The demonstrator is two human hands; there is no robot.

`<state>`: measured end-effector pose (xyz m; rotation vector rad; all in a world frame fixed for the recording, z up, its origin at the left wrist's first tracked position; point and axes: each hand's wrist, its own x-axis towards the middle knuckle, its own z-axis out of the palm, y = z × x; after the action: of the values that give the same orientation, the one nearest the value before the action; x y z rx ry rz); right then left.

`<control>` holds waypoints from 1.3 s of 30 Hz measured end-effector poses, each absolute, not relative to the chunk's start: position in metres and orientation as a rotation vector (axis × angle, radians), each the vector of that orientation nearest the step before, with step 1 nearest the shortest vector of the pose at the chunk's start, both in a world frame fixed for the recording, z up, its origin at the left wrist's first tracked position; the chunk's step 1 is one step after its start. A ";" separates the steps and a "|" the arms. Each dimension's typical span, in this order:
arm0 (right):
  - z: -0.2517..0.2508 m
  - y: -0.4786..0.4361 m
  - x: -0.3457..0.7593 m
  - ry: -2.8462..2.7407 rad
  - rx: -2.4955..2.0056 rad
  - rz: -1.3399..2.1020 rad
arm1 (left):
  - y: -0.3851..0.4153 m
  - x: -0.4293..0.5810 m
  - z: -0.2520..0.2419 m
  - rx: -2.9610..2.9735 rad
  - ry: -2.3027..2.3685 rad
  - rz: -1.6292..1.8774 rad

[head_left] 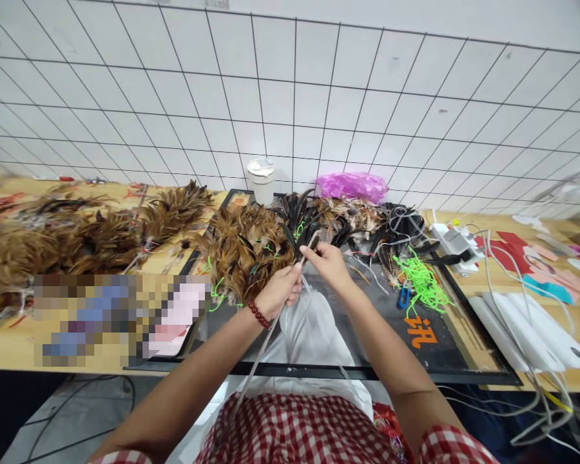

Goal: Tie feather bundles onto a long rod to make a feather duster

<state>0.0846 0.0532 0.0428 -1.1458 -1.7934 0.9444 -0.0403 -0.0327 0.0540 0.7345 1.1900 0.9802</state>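
Note:
My left hand [281, 291], with a red bead bracelet on the wrist, is closed round a thin bundle of long dark feathers [305, 245] whose pale quills trail down toward my lap. My right hand [329, 264] pinches the same bundle just above the left one. Both hands hover over a black mat [415, 335] in the middle of the wooden table [9, 348]. Just left of my hands lies a brown feather bunch [241, 251] tied with green cord. A white plastic bag [314, 328] sits under my wrists.
More brown feather bunches [77, 232] cover the left of the table. Dark feathers [362, 222], green ties [423, 280], a white cup [261, 180] and a pink bag [352, 185] lie behind. White cables [517, 303], a power strip [452, 241] and coloured paper shapes [536, 270] fill the right.

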 end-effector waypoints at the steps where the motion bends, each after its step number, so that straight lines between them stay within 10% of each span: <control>1: 0.043 0.053 0.084 -1.789 -1.138 0.957 | -0.033 -0.040 0.054 0.733 1.200 0.980; 12: 0.044 0.027 0.093 -1.421 -0.799 2.224 | -0.023 -0.051 0.074 0.838 1.100 1.011; 29: 0.039 0.037 0.129 -1.516 -0.904 1.601 | -0.004 -0.089 0.080 0.449 0.822 0.962; 39: 0.031 0.028 0.135 -1.621 -0.933 1.919 | -0.003 -0.084 0.077 0.949 1.175 1.093</control>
<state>0.1345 0.0275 0.0306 -0.9327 -1.6214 1.9187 -0.0839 -0.0032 0.0768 0.9486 1.1745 1.0927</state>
